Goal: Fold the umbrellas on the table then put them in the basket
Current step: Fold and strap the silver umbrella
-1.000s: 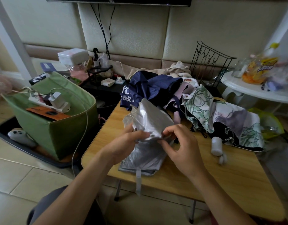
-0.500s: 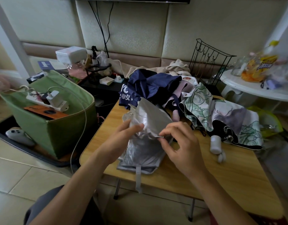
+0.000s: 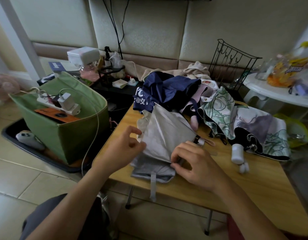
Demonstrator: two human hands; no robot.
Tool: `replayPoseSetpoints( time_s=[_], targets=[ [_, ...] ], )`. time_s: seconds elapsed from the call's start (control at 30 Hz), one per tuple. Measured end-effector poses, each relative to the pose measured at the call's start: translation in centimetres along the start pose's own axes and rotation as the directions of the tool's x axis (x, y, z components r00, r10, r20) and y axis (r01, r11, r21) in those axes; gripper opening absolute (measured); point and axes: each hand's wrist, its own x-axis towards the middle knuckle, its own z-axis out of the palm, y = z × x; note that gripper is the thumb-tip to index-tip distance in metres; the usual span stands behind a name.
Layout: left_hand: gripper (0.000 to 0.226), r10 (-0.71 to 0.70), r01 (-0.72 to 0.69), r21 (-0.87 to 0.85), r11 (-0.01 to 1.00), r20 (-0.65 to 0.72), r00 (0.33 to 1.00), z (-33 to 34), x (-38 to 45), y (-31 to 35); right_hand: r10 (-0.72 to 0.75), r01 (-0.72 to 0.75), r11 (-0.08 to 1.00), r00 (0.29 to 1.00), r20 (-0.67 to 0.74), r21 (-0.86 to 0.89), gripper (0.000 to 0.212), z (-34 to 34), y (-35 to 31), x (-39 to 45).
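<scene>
Our right hand [image 3: 194,163] pinches the lower edge of the silver umbrella [image 3: 164,137], fingers curled tight on the fabric fold. Our left hand [image 3: 122,149] sits at the canopy's left edge with fingers loosely curled; we cannot tell whether it grips the cloth. The silver umbrella lies on the wooden table [image 3: 236,184] near its front left corner, its strap hanging over the edge. Compared with half a second ago, the canopy lies flatter and our right hand has dropped lower. The green basket [image 3: 76,135] stands on the floor left of the table.
</scene>
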Motion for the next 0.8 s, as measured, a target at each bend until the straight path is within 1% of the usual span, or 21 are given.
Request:
replayPoseSetpoints(
  time_s=[0.07,0.1,0.13,0.17,0.2,0.23,0.27,0.3,0.33,0.37,0.4,0.47,0.5,0.57,0.63,0.73,0.8],
  targets=[
    [0.028,0.016,-0.020,0.214,0.977,0.021,1.000,0.1,-0.3,-0.2,0.011,-0.011,1.000,0.999,0.042,0.002,0.016,0.3,0.1,-0.1],
    [0.030,0.016,-0.016,0.289,0.957,0.005,1.000,0.2,-0.5,-0.3,0.016,-0.016,1.000,0.998,0.060,0.004,0.016,0.4,0.1,-0.1],
    [0.032,0.025,-0.013,0.336,0.942,-0.032,0.999,0.3,-0.6,-0.2,0.018,-0.019,1.000,0.997,0.073,0.006,0.017,0.5,0.2,-0.2],
    [0.033,0.066,-0.028,0.367,0.930,-0.093,0.994,0.6,-0.8,-0.1,0.019,-0.020,1.000,0.996,0.081,0.008,0.016,0.6,0.2,-0.2],
    [0.033,0.162,-0.091,0.395,0.914,-0.150,0.975,0.9,-0.9,0.1,0.021,-0.022,1.000,0.996,0.087,0.010,0.015,0.6,0.3,-0.3],
    [0.030,0.292,-0.193,0.435,0.879,-0.172,0.941,1.3,-1.0,0.4,0.026,-0.027,1.000,0.995,0.092,0.012,0.015,0.7,0.4,-0.3],
    [0.026,0.412,-0.308,0.465,0.830,-0.139,0.901,1.7,-1.0,0.7,0.034,-0.036,0.999,0.994,0.100,0.011,0.014,0.8,0.5,-0.3],
    [0.024,0.497,-0.413,0.475,0.777,-0.060,0.866,2.3,-1.0,0.9,0.042,-0.043,0.999,0.993,0.110,0.008,0.013,0.8,0.5,-0.4],
    [0.025,0.541,-0.488,0.475,0.732,0.030,0.840,2.8,-1.0,0.8,0.048,-0.049,0.999,0.992,0.120,0.004,0.014,0.9,0.6,-0.4],
    [0.029,0.551,-0.530,0.488,0.694,0.114,0.826,3.3,-0.8,0.5,0.050,-0.051,0.999,0.991,0.128,0.005,0.014,0.9,0.6,-0.4],
    [0.035,0.541,-0.544,0.521,0.658,0.176,0.823,3.7,-0.6,0.0,0.050,-0.052,0.999,0.990,0.133,0.008,0.013,0.9,0.7,-0.4],
    [0.048,0.482,-0.526,0.588,0.614,0.248,0.841,4.2,-0.1,-0.7,0.056,-0.059,0.998,0.987,0.149,0.019,0.012,0.9,0.8,-0.4],
    [0.053,0.441,-0.506,0.606,0.613,0.270,0.856,4.2,0.1,-1.1,0.064,-0.068,0.997,0.985,0.162,0.023,0.011,0.9,1.0,-0.4],
    [0.056,0.355,-0.472,0.615,0.632,0.311,0.882,3.9,0.6,-1.6,0.087,-0.096,0.995,0.976,0.198,0.034,0.007,1.0,1.2,-0.5],
    [0.059,0.301,-0.455,0.630,0.629,0.342,0.890,3.8,0.7,-2.1,0.112,-0.126,0.990,0.970,0.215,0.056,0.003,1.1,1.1,-0.4],
    [0.074,0.225,-0.431,0.639,0.637,0.380,0.897,4.2,0.6,-2.5,0.194,-0.220,0.969,0.959,0.206,0.112,0.002,0.6,0.7,0.1],
    [0.077,0.196,-0.425,0.652,0.628,0.396,0.897,4.4,0.6,-2.6,0.249,-0.271,0.951,0.957,0.150,0.151,0.002,0.2,0.6,0.5]
  ],
)
